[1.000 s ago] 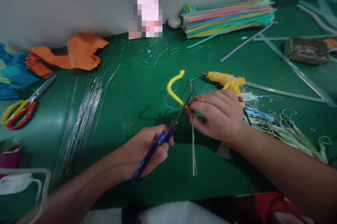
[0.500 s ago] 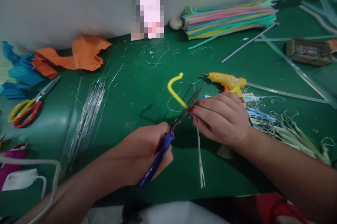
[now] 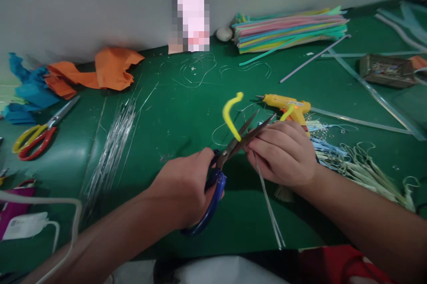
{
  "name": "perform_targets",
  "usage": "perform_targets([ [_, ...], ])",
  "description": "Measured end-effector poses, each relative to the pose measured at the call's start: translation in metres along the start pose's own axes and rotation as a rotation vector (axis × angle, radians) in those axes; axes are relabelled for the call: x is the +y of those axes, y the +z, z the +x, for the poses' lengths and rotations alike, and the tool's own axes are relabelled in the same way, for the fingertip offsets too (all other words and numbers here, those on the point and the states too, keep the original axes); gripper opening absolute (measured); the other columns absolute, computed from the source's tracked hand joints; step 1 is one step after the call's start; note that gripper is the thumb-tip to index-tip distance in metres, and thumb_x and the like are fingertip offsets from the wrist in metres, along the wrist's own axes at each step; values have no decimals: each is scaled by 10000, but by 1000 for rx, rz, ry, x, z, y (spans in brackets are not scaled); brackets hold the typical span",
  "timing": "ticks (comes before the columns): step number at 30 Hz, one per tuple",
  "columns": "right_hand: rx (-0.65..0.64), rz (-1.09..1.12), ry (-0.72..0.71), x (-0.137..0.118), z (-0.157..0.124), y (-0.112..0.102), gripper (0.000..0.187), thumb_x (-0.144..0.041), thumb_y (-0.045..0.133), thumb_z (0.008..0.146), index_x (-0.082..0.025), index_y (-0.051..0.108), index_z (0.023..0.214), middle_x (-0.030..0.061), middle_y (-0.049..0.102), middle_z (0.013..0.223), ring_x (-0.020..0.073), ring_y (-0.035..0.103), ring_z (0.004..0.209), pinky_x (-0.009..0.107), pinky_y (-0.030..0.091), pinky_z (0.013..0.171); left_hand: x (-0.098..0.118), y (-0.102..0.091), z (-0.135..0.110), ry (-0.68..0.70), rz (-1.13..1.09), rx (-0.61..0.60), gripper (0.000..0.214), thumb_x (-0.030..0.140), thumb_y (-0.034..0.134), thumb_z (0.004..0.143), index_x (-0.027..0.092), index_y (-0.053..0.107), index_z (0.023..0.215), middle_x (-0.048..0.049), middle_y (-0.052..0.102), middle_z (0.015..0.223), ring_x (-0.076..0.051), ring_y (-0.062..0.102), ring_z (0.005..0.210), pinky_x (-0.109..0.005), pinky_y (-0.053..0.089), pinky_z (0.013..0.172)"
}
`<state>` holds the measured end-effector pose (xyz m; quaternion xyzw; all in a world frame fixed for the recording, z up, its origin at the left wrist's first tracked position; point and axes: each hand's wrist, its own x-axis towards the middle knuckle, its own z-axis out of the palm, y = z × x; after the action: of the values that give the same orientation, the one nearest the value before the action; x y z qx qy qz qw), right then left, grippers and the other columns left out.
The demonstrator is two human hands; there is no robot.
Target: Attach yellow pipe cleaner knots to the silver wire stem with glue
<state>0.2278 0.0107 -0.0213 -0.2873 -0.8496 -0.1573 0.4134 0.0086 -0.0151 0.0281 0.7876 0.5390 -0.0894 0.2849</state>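
My left hand (image 3: 187, 184) is closed round the handles of the blue-handled scissors (image 3: 218, 192). Their blades are spread and point up and right, against my right fingers. A bent yellow pipe cleaner (image 3: 228, 115) rises beside the blades, its lower end close to my right fingertips. My right hand (image 3: 287, 152) pinches the pipe cleaner together with thin silvery wires (image 3: 269, 206), which hang down toward the table's front edge. The exact grip point is partly hidden by the blades and fingers. Just behind my right hand lies a yellow glue gun (image 3: 287, 102).
On the green table (image 3: 160, 141) lie red-and-yellow-handled scissors (image 3: 50, 128), a wire bundle (image 3: 115, 146) and orange cloth (image 3: 115, 70). A pipe cleaner bundle (image 3: 290, 30) lies at the back. Tassels (image 3: 370, 172) are at right, near a small box (image 3: 387, 70). A white cable (image 3: 75, 226) crosses front left.
The scissors' blades have opened wider and their handles have spread. The yellow pipe cleaner's upper end has shifted right, and the hanging wires have swung to the right.
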Motion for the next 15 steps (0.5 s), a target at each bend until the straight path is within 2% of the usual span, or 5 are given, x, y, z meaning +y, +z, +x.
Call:
perform_targets([
  [4, 9, 14, -2, -1, 1, 1, 81, -121, 625, 845, -198, 624, 869, 46, 706, 764, 176, 664, 734, 320, 499, 626, -5, 9, 2, 12, -13, 17, 149, 333, 515, 847, 230, 533, 952, -24, 627, 778, -204, 571, 618, -313, 343, 578],
  [10, 13, 34, 9, -2, 2, 3, 123, -108, 616, 846, -212, 600, 909, 32, 703, 777, 170, 646, 714, 314, 523, 638, -14, 18, 2, 13, -33, 50, 186, 380, 532, 845, 247, 564, 971, -11, 605, 695, -193, 494, 538, -316, 259, 551],
  [15, 13, 31, 20, -2, 0, 3, 109, -129, 600, 862, -217, 594, 924, 38, 697, 783, 171, 630, 715, 318, 518, 644, -16, 17, 1, -13, -80, 20, 148, 400, 537, 823, 256, 526, 857, 11, 569, 632, -170, 441, 497, -301, 222, 515],
])
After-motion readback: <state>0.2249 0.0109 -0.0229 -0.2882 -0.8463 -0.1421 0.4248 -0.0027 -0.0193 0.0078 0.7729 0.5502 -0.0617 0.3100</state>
